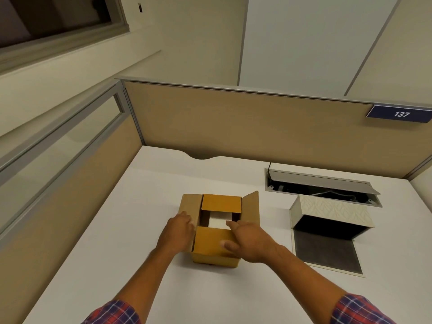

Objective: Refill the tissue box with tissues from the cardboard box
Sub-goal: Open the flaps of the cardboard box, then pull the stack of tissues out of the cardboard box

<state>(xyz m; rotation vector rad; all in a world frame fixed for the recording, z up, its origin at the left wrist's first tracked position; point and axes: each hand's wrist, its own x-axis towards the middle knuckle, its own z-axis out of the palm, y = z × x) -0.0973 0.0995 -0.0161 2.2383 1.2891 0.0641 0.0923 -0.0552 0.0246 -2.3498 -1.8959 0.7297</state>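
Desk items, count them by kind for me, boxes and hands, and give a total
Cardboard box, flaps open: 1
Tissue box, patterned cover lifted off its base: 1
Hands: 2, left hand and right hand, both on the cardboard box
Total: 4

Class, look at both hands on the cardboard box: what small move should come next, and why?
Probably fold the near flap back toward the person. The cardboard box is only part open: near and far flaps cover most of the white tissues. The right hand already rests on that flap, while the left hand steadies the side.
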